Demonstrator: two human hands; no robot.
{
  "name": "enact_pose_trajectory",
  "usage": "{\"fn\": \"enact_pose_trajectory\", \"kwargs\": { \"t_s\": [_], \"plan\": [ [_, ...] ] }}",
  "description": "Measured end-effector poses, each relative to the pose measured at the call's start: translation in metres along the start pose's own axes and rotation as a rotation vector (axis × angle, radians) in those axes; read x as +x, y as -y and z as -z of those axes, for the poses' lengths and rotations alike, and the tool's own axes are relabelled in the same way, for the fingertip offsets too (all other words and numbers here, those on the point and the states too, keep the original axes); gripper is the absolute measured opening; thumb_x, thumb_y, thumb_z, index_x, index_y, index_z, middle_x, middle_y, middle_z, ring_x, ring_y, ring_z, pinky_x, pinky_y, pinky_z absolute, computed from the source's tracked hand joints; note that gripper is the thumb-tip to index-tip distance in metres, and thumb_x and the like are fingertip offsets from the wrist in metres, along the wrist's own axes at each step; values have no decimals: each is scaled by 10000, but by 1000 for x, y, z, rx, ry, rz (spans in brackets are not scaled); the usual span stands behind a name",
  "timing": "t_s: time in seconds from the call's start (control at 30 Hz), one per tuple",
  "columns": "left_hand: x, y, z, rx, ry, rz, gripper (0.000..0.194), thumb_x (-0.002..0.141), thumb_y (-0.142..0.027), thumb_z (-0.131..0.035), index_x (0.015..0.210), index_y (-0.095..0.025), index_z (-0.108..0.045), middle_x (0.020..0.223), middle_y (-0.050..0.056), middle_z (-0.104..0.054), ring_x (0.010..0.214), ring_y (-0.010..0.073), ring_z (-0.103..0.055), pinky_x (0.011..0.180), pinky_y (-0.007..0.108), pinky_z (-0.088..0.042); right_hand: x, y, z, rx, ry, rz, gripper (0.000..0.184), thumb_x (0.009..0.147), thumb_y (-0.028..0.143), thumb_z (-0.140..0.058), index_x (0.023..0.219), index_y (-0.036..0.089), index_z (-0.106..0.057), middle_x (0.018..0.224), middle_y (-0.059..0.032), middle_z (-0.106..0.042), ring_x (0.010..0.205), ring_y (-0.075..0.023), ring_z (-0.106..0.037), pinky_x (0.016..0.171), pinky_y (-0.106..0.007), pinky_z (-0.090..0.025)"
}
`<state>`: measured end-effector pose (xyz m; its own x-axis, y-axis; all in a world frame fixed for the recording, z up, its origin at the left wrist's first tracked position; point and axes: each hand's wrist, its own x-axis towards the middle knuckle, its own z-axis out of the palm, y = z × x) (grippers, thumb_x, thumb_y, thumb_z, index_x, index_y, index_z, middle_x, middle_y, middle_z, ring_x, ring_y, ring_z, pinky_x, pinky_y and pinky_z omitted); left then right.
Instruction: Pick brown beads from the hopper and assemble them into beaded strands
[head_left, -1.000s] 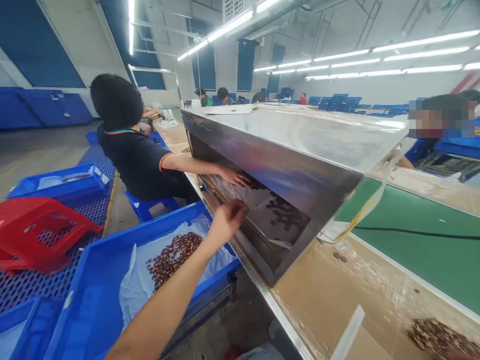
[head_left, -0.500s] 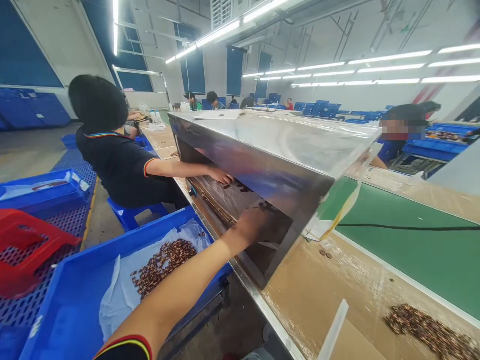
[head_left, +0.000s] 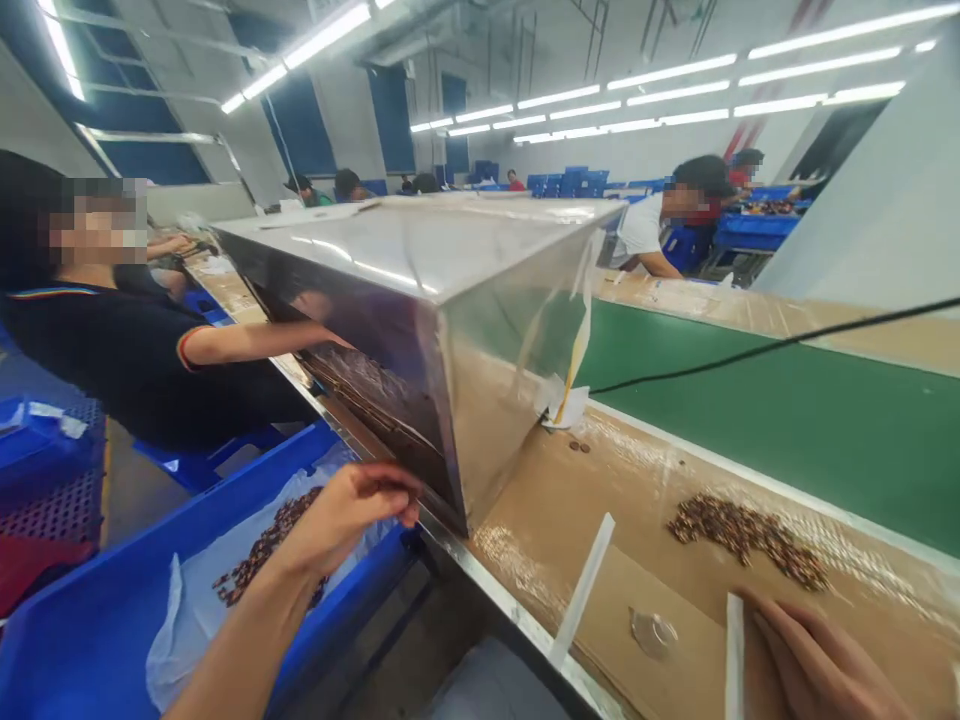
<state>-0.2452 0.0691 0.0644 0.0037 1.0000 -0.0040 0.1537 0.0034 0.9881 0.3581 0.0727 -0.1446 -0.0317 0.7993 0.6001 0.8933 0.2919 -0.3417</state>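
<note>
My left hand (head_left: pixel 367 508) is in the air above the blue tray, just outside the metal box (head_left: pixel 491 400). Its fingers are curled in with the tips together; whatever they may hold is too small to make out. My right hand (head_left: pixel 821 655) is low over the cardboard-covered table at the lower right, fingers stretched forward beside a white strip (head_left: pixel 735 650). Beyond its fingertips lies a pile of small brown-and-black pieces (head_left: pixel 746 535). A small clear round piece (head_left: pixel 652 633) rests on the cardboard between two white strips.
The blue tray (head_left: pixel 71 625) with a white sheet and more small pieces (head_left: pixel 277 535) stands left. A co-worker's arm (head_left: pixel 255 342) reaches into the box. A green belt (head_left: pixel 720 400) runs behind the table, crossed by a black cable (head_left: pixel 750 350).
My left hand has come out of the metal box, back toward me. My right hand has entered view at the lower right. The view has turned right.
</note>
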Motion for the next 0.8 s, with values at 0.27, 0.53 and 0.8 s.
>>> {"fn": "enact_pose_trajectory", "kwargs": {
  "t_s": [0.27, 0.53, 0.8],
  "plan": [
    [-74, 42, -149, -1060, 197, 509, 304, 837, -346, -1148, 1038, -194, -977, 995, 58, -864, 719, 67, -763, 666, 125, -611, 13, 58, 27, -89, -75, 48, 417, 1274, 546, -579, 1198, 255, -868, 1133, -94, -911, 930, -301, -880, 841, -395, -676],
    [-57, 52, -197, -1154, 344, 553, 247, 898, -242, -1110, 1098, -203, -970, 1112, 54, -916, 850, 89, -839, 835, 161, -689, 22, 70, 30, 57, -34, -85, 396, 1270, 476, -594, 1192, 243, -904, 1160, -115, -911, 1010, -297, -864, 921, -411, -684],
    [-22, 79, -224, -1087, 347, 493, 273, 848, -259, -1149, 1041, -191, -968, 1120, 69, -950, 923, 139, -906, 921, 189, -739, 23, 98, 50, 123, -59, -228, 311, 1238, 432, -670, 1245, 215, -893, 1178, -107, -913, 1030, -258, -871, 925, -385, -713]
  ]
}}
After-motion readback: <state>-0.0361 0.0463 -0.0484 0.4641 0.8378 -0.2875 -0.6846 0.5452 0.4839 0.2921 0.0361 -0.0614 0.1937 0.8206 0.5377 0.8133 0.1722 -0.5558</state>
